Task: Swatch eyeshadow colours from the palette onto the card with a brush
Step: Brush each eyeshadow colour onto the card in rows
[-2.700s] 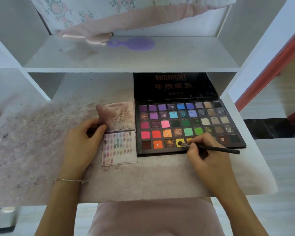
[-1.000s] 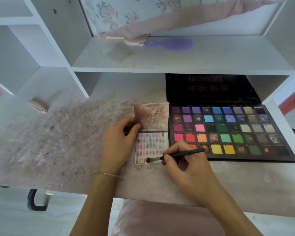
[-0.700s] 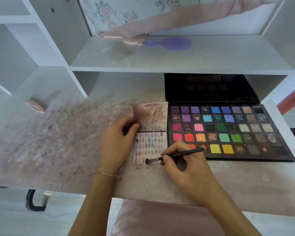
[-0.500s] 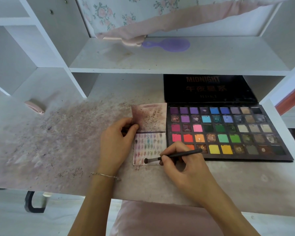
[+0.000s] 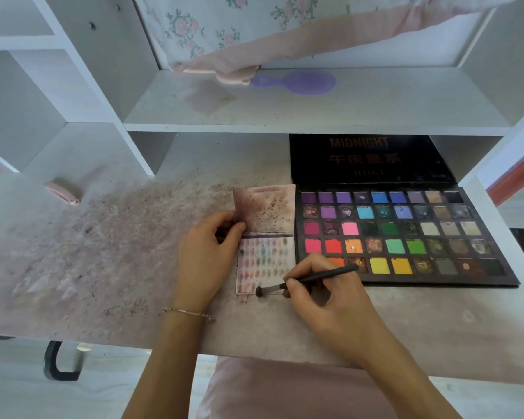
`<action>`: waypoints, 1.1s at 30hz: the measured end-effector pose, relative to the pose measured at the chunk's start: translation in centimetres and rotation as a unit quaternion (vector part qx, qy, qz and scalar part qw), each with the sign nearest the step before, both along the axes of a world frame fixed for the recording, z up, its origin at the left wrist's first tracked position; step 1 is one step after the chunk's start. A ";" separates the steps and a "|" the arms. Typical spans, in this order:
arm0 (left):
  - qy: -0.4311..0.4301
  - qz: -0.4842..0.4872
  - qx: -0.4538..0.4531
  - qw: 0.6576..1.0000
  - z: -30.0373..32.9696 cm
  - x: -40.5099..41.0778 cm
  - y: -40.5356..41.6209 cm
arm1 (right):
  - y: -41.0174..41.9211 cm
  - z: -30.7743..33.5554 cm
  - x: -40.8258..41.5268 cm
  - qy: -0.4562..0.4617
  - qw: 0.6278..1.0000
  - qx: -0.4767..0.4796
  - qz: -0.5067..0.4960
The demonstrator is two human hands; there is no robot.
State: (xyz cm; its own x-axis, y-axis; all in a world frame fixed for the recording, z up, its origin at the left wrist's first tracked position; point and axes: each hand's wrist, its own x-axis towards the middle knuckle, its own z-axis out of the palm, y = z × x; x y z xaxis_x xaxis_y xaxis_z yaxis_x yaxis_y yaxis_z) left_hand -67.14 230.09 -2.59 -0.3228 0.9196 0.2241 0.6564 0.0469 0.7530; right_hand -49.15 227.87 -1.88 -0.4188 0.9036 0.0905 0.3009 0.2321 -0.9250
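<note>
Eyeshadow palette (image 5: 403, 234) lay open on the powder-stained white desk (image 5: 103, 267), its black lid propped upright at the back under a shelf and its rows of purple, blue, pink, green, orange and yellow pans facing up. Just beside its left edge, touching or nearly so, lay the swatch card (image 5: 265, 264), a small folded card with a smudged brown upper half and rows of faint colour dabs on the lower half. A person's left hand (image 5: 204, 255) pinched the card's left edge with thumb and curled fingers, a thin bracelet (image 5: 188, 312) at the wrist. The right hand (image 5: 324, 297) gripped a slim black brush (image 5: 309, 279) like a pen, its dark tip touching the card's lower edge; this hand covered the palette's near left corner. On the shelf above rested a purple hairbrush (image 5: 297, 82), partly under a hanging floral and pink cloth (image 5: 224, 34). A small pink object (image 5: 62, 192) sat far left on the desk
</note>
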 end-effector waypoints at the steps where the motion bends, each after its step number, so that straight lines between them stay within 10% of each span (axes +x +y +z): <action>1: 0.000 -0.001 -0.002 1.000 0.0 0.0 0.0 | 0.0 0.0 0.0 0.013 1.000 -0.007 0.000; 11: -0.013 0.002 -0.008 1.000 0.1 0.0 -0.2 | 0.1 0.0 0.2 0.158 0.981 0.050 -0.096; 33: -0.027 0.046 -0.017 0.998 -0.2 1.3 0.3 | 0.8 -0.4 9.4 0.025 0.952 0.091 -0.291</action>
